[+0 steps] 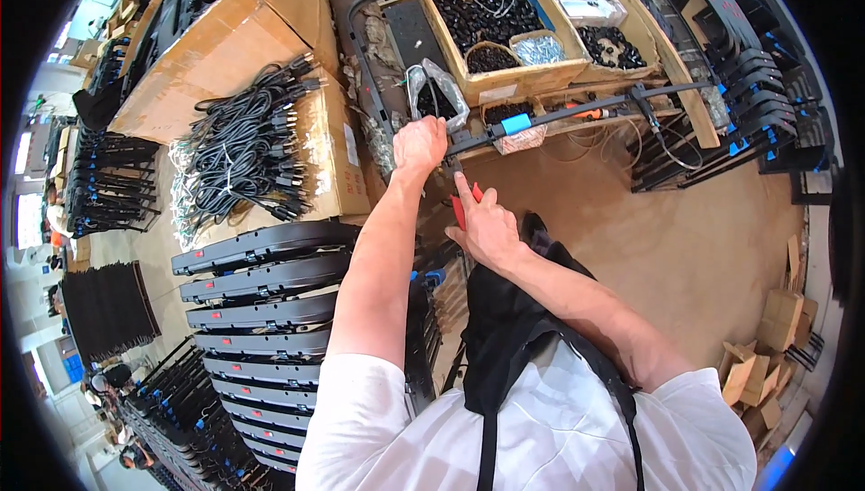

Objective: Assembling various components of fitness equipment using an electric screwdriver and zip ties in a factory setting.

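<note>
My right hand (489, 228) is closed round red-handled pliers (460, 212), their dark jaws pointing up toward a bent black tube frame (581, 112). At the frame's near left corner my left hand (421, 144) is a closed fist. What its fingers grip is hidden beneath them. Blue tape pieces wrap the frame in places. Just beyond my left fist lies a clear plastic bag (439, 86) with dark contents. The frame spans a bench with a wooden parts box (491, 90) holding small black pieces and silvery screws.
At left, bundled black cables (248, 144) lie on a cardboard box (341, 162). Nearer me is a stack of black panels (261, 315). More black frames (757, 86) stand at the far right, and torn cardboard (757, 383) lies at the lower right. An orange-tipped tool (590, 113) rests under the frame.
</note>
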`<state>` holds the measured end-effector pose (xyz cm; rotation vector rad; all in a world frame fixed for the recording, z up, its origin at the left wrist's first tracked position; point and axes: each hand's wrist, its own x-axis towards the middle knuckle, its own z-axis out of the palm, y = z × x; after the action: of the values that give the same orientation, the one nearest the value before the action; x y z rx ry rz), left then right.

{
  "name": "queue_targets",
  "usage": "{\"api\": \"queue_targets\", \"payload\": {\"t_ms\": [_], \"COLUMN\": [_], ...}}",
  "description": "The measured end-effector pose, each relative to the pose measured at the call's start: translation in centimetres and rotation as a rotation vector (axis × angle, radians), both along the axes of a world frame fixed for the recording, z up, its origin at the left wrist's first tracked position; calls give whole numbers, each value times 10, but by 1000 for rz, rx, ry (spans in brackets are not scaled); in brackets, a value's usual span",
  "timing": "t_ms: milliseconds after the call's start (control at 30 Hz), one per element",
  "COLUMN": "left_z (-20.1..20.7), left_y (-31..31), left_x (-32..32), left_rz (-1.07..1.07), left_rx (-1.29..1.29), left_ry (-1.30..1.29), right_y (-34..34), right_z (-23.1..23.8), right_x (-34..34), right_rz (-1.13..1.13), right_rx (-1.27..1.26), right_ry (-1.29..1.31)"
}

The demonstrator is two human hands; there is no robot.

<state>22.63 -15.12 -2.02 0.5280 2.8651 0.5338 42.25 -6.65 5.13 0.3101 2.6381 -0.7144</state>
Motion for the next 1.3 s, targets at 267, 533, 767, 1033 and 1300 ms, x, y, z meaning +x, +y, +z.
{"api": "queue_targets", "payload": {"t_ms": [267, 533, 767, 1033, 1300], "left_z": [-1, -7, 3, -8, -6], "left_y": [8, 3, 15, 4, 8], "left_x": [2, 2, 4, 3, 2], "left_rz": [25, 70, 108, 150, 163], "left_rx": [10, 26, -8, 41, 44], "left_ry": [26, 5, 11, 63, 40], "right_y": [-5, -3, -11, -10, 32], "right_z": [-16, -26, -34, -30, -84], "right_x": [3, 7, 6, -5, -2], "right_rz": [-17, -81, 50, -65, -370], "right_rx": [101, -55, 273, 130, -903], "right_ry": [20, 86, 208, 116, 10]}}
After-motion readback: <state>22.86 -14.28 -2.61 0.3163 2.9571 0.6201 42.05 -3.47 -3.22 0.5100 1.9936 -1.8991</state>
